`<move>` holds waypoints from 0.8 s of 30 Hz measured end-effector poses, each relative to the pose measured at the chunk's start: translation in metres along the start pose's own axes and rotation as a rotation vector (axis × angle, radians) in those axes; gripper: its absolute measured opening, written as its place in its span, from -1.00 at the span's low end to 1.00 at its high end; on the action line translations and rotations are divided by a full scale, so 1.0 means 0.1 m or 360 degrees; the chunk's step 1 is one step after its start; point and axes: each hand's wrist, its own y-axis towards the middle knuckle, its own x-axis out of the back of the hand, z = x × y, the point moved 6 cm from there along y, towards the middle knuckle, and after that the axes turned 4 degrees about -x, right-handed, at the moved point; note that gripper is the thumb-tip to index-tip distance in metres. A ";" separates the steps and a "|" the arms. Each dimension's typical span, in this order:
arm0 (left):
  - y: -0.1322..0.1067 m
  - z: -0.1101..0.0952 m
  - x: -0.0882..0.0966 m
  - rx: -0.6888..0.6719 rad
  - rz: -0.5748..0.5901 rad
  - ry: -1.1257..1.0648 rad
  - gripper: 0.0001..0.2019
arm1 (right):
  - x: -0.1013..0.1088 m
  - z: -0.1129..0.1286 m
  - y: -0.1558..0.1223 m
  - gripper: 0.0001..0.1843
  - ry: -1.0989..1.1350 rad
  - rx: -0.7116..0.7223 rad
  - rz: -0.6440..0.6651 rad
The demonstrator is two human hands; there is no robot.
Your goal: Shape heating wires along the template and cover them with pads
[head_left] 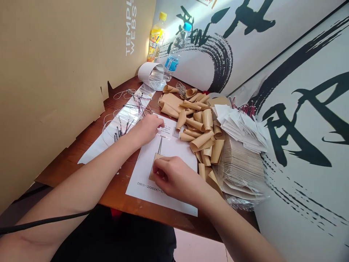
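Observation:
My right hand (174, 178) is closed, pinching a small tan paper square (155, 165) that lies on a white printed sheet (169, 153). My left hand (147, 127) rests curled at the sheet's upper left corner, fingertips pressed on a thin wire piece (160, 140) that runs from there down to the tan square. A heap of rolled tan paper pieces (197, 125) lies just right of the sheet.
Thin wires lie on clear film (122, 120) at left. A roll of white tape (151, 74) and two bottles (174, 51) stand at the back. White slips (240, 127) and a stack of clear sleeves (240, 167) sit at right. A cardboard wall (54, 72) borders the left.

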 end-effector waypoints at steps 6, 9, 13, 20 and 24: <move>0.03 -0.03 0.06 -0.0015 -0.0039 -0.0057 -0.70 | -0.21 -0.06 -0.01 -0.84 0.0009 0.0119 0.0017; 0.03 -0.03 0.12 0.0015 -0.0057 -0.0097 -0.72 | -0.24 -0.08 -0.02 -0.84 0.0050 0.0120 -0.0037; 0.02 -0.01 0.19 0.0071 -0.0080 -0.0129 -0.71 | -0.24 -0.08 -0.04 -0.84 0.0084 0.0144 -0.0112; -0.01 0.05 0.24 0.0147 -0.0001 -0.0072 -0.75 | -0.23 -0.08 -0.07 -0.85 0.0097 0.0188 -0.0163; -0.05 0.06 0.19 0.0169 0.0135 -0.0019 -0.74 | -0.24 -0.09 -0.07 -0.83 0.0055 0.0185 -0.0197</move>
